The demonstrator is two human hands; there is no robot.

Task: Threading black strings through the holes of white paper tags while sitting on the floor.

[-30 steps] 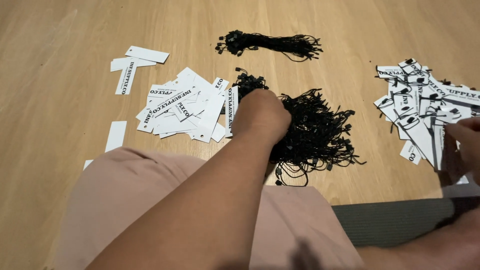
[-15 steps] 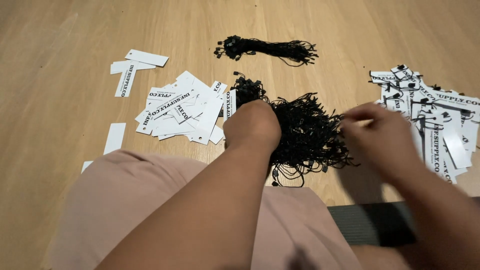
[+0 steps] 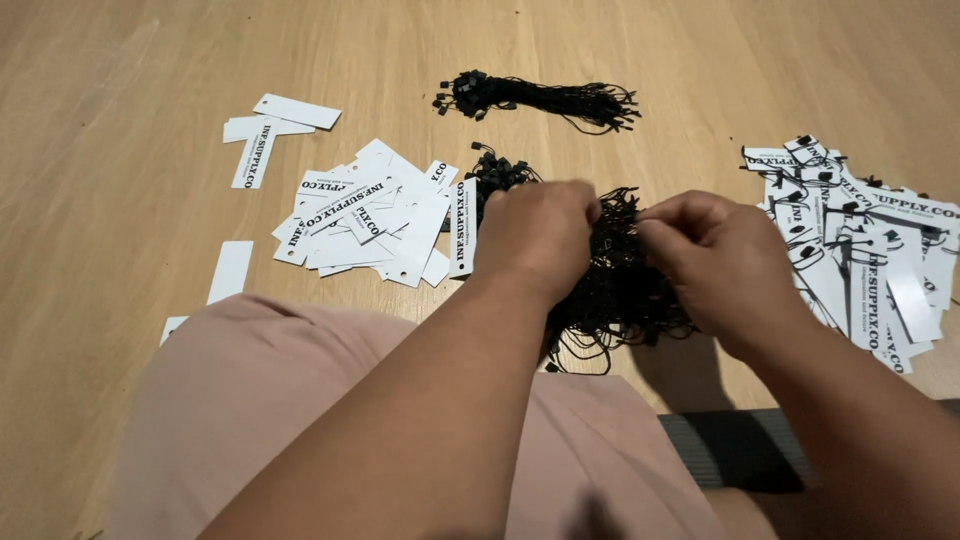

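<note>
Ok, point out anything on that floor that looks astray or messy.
A few white tags lie apart at the upper left, away from the main white tag heap, and two more sit near the knee. The loose black string pile under both hands is tangled, unlike the tidy bundle behind. Nothing looks damaged.

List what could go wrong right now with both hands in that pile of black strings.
1. The left hand and right hand pinch into the tangled black string pile; pulling one string may drag out a clump.
2. The loose white tags lie right beside the left hand, so a snagged loop or the wrist might scatter them.
3. The strung tags sit close to the right hand and could get mixed back into the pile.
</note>
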